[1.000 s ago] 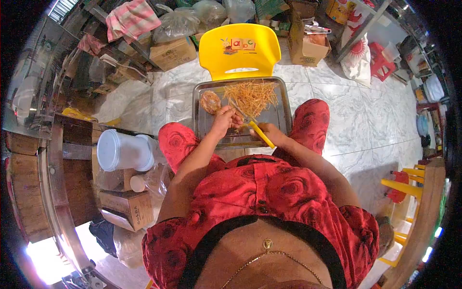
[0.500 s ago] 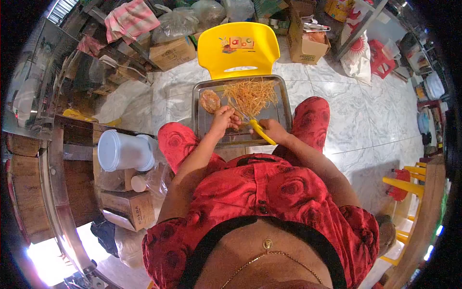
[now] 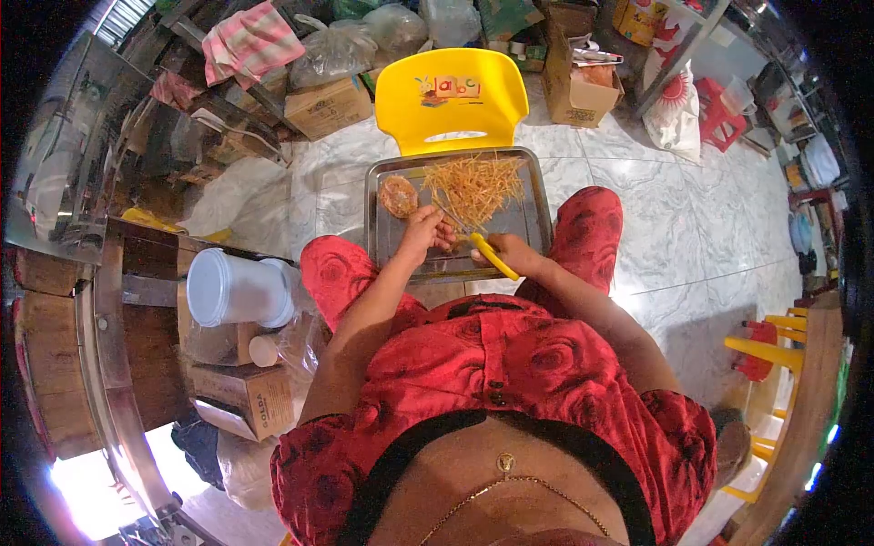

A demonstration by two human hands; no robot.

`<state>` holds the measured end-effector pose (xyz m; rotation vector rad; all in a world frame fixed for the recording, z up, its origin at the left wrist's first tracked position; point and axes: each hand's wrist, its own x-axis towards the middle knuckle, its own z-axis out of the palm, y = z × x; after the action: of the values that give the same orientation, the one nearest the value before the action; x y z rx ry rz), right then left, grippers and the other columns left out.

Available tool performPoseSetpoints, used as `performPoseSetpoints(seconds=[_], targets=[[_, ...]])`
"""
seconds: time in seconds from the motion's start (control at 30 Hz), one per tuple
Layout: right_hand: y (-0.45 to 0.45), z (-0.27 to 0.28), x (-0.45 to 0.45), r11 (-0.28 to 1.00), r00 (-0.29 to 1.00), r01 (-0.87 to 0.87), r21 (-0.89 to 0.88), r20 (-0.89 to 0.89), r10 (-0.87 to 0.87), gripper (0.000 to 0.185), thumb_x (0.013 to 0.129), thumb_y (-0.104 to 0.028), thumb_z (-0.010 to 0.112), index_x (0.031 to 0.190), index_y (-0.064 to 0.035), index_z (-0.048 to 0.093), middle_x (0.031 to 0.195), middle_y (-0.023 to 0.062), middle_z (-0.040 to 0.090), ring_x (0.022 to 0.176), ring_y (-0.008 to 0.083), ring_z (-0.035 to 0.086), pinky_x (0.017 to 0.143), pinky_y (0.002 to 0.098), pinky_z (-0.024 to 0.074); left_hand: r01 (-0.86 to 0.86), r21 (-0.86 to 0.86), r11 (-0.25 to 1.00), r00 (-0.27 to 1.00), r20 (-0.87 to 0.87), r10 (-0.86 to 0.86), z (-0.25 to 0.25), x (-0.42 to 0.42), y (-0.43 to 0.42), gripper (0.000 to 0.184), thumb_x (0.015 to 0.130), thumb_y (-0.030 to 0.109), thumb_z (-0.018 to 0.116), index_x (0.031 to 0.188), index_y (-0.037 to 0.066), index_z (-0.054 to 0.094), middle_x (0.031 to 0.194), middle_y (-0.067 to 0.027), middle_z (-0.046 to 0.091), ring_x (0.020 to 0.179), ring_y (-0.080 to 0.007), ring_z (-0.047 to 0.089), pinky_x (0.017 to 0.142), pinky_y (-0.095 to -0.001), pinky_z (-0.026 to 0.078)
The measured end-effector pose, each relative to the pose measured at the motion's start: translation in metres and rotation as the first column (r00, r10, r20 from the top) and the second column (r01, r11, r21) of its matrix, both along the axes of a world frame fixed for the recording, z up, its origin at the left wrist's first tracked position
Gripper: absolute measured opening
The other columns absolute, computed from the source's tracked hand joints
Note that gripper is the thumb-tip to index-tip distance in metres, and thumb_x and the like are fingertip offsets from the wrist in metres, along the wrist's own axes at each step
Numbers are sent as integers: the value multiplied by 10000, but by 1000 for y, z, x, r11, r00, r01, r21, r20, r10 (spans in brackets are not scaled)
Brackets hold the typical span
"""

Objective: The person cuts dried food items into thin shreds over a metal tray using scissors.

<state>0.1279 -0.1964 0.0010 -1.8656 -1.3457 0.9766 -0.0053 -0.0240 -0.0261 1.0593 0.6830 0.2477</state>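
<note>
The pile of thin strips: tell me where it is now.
In the head view, the pile lies on the far part of the metal tray, right of the round brown clump and just in front of the yellow chair back.

1 metal tray [image 3: 386,233] lies beneath the fingers [image 3: 445,235]; on it, 1 pile of thin sticks [image 3: 478,182] sits just beyond them, 1 round lump [image 3: 399,196] to their left.

The left arm [image 3: 355,332] and right arm [image 3: 612,318] reach forward, converging between the spread knees [image 3: 587,223] — the left hand [image 3: 430,229] curled and slightly farther forward, the right hand [image 3: 510,255] near it, its grip closed.
</note>
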Motion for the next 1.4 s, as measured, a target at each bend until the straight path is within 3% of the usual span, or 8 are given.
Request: performPoseSetpoints(seconds=[0.07,0.2,0.27,0.4,0.7,0.77,0.97,1.4], targets=[[-2,4,-2,996,1000,18,86,-24,-16,510,762,-486,594,717,18,534,600,160,514,562,221,505,540,361,398,2,-1,1000,1000,0,-2,1,-1,-1,169,885,207,445,847,46,474,675,-84,552,560,-196,597,432,-283,489],[-1,5,0,996,999,1,92,-45,3,511,763,-480,596,701,24,535,593,159,511,562,219,505,537,364,397,45,10,999,999,-22,-44,-2,-1,-2,192,883,205,436,840,30,501,678,-86,556,547,-190,589,434,-277,491],[-1,4,0,1000,1000,20,-9,-5,-20,506,763,-474,599,696,25,544,590,157,512,562,215,504,537,363,395,46,15,999,998,-32,-46,-1,-1,-2,198,882,203,434,836,25,507,680,-89,559,542,-187,586,432,-273,490],[-3,17,-1,1000,999,17,18,-46,-16,500,760,-473,602,704,22,556,593,158,520,566,216,508,544,361,398,54,34,998,998,-40,-52,0,-1,-2,189,882,200,435,838,28,500,679,-89,563,536,-180,582,427,-262,490],[-3,9,0,999,998,-28,18,61,27,522,756,-509,584,729,12,561,625,157,539,584,217,524,555,361,404,28,71,997,996,-84,-22,-5,-3,-2,171,877,191,457,825,31,488,668,-86,560,549,-177,595,429,-262,493],[-2,8,0,998,999,-17,-63,36,19,530,758,-515,580,735,14,549,613,141,535,578,208,526,549,358,407,30,93,995,995,-93,-21,-3,-3,-2,175,877,194,458,819,31,485,669,-85,559,550,-177,596,429,-263,493],[-5,2,0,998,998,-48,-41,-45,46,529,767,-521,570,745,6,540,591,105,525,543,181,514,516,328,406,53,114,992,996,-83,-43,-4,-6,-3,182,879,198,459,817,29,490,667,-80,556,555,-180,601,422,-260,487],[-4,-10,3,999,1000,-8,-32,16,8,486,752,-469,612,730,13,555,615,151,540,556,217,514,540,354,402,84,128,988,991,-110,-70,0,-6,-6,173,868,189,470,802,30,487,673,-84,565,544,-164,590,424,-257,478]])
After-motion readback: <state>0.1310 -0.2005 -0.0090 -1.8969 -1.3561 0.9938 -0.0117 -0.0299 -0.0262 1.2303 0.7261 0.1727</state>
